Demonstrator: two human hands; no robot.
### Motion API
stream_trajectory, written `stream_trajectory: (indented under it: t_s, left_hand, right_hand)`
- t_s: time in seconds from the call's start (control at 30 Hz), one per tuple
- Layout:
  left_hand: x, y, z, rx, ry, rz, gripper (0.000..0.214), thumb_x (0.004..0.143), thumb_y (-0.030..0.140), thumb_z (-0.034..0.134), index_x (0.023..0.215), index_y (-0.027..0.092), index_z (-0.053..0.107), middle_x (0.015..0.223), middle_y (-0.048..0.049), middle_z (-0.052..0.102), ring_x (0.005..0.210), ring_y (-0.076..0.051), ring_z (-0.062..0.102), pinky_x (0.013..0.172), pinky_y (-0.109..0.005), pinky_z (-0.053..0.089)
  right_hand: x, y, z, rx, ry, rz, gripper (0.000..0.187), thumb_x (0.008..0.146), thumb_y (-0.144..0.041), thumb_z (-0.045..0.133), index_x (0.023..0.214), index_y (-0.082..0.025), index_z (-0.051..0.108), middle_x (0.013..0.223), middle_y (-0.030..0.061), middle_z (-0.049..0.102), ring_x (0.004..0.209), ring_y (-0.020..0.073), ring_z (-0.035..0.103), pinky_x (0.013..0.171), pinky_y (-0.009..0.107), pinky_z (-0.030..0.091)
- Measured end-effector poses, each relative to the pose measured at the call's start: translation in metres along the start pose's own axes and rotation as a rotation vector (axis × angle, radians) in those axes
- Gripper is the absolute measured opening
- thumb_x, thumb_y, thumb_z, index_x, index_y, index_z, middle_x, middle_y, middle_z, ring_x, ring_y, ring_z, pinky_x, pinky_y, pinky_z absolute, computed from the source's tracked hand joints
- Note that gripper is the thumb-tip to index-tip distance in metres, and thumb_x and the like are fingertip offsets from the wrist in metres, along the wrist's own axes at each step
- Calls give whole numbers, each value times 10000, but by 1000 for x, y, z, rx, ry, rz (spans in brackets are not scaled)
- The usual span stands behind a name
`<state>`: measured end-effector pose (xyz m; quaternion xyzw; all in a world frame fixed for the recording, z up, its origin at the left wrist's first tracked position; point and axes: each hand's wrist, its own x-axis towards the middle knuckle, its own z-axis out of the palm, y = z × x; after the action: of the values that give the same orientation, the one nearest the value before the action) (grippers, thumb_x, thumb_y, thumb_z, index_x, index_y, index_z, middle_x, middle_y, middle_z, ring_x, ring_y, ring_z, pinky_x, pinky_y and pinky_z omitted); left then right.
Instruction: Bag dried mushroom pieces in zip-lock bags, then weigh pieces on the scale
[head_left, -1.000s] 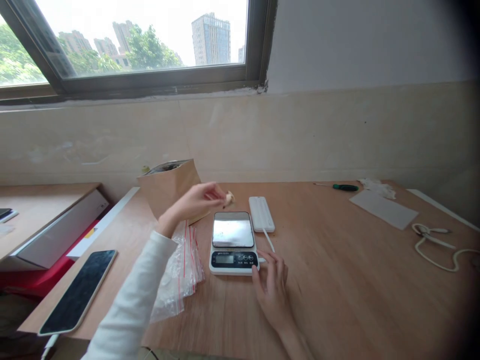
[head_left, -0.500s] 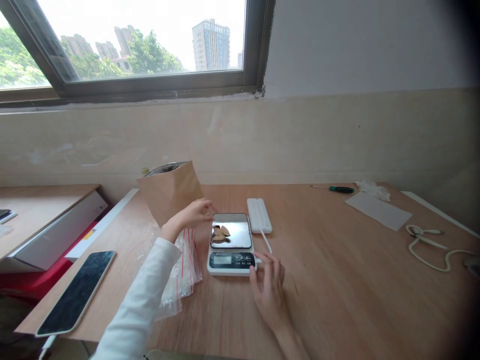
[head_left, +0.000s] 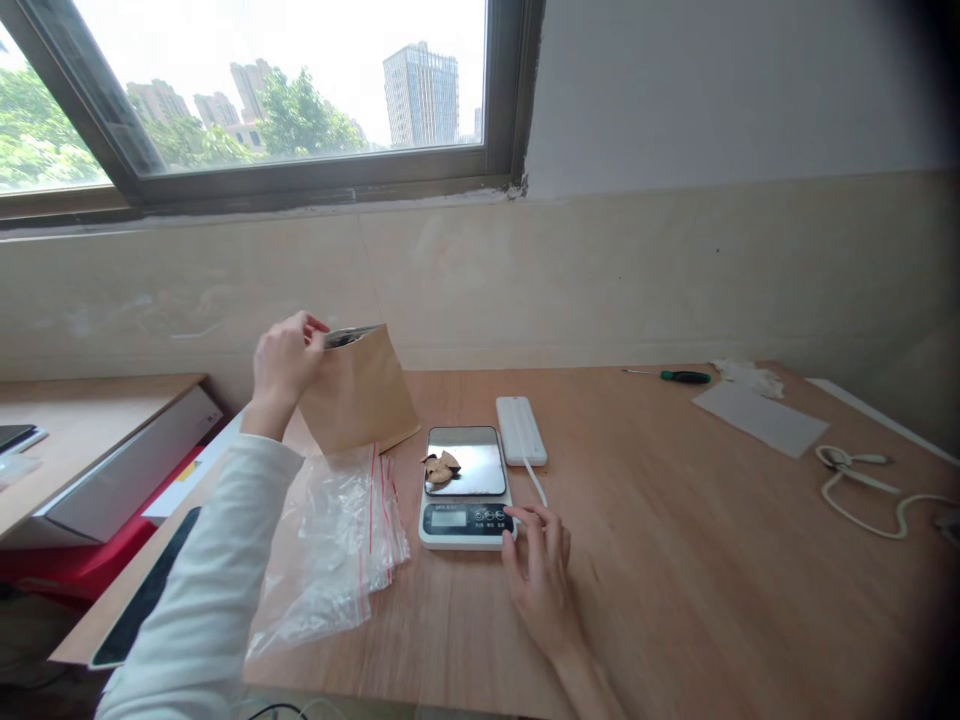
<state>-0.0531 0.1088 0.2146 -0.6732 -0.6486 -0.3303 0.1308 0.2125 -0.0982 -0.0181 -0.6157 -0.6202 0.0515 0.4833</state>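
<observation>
Low in the frame, right of centre, my right hand (head_left: 546, 585) stays loosely bent, thumb and fingers apart, at the corner of the white scale (head_left: 481, 468); clear zip bags (head_left: 330, 550) lie lower left of centre; mid-frame, the scale's plate bears brown dried pieces (head_left: 441, 468) — bunched at its left; a white slab (head_left: 521, 430) lies just beside it; beyond, left of centre, my left hand (head_left: 285, 365) is at the paper bag's mouth (head_left: 352, 338) — whether its fingers grip anything, I cannot tell.
</observation>
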Motion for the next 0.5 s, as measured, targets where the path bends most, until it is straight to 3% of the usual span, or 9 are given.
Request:
stream_trajectory:
  t_s: [0.1, 0.27, 0.37, 0.5]
  left_hand:
    - [9, -11, 7, 58, -247, -25, 308, 815, 265, 401, 955, 237, 674, 989, -78, 702, 928, -255, 629, 792, -356, 483]
    - [22, -10, 10, 68, -384, 36, 423, 769, 199, 375, 1037, 222, 701, 1116, -53, 703, 1061, -234, 616, 973, -342, 413]
    - [26, 2, 7, 101, -479, 44, 474, 773, 183, 345, 1093, 215, 694, 1217, -49, 660, 1111, -239, 598, 987, -333, 403]
    - [27, 13, 5, 182, -593, 96, 419, 810, 259, 371, 1061, 203, 701, 1192, -73, 669, 1068, -265, 609, 960, -383, 415]
  right_hand:
    - [0, -1, -1, 5, -1, 22, 211, 941, -275, 439, 1134, -244, 519, 1139, 87, 481, 1056, 240, 471, 882, 435, 431]
    - [0, 0, 0, 17, 21, 7, 216, 939, -266, 433, 1135, -228, 516, 1129, 95, 486, 1061, 242, 473, 885, 430, 424]
    - [1, 0, 0, 19, 25, 10, 208, 939, -259, 429, 1125, -225, 515, 1127, 96, 488, 1064, 243, 472, 890, 433, 419]
    - [0, 0, 0, 29, 24, 26, 204, 942, -253, 419, 1124, -227, 507, 1133, 96, 490, 1066, 245, 472, 897, 438, 415]
